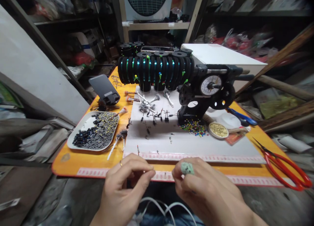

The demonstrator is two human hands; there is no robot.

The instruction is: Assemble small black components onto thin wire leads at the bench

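Note:
My left hand [126,183] is over the table's front edge, thumb and forefinger pinched together. My right hand [204,186] is beside it, fingers curled and closed, with a green speckled wrap [187,168] on one finger. Whatever either pinch holds is too fine to make out. Just beyond them, a white board [157,144] carries a red-printed ruler strip [196,156] along its front. Small metal pieces [171,140] lie on it, and several short dark pieces [154,118] are farther back, some on thin lines from a row of black spools [155,70].
At left, a white tray [71,142] holds many small grey and black pieces, near a phone stand [105,90]. Right of the black geared winder [208,85] are coloured beads [195,127], a dish of gold bits [218,130], blue-handled pliers [245,117] and red-handled scissors [287,168].

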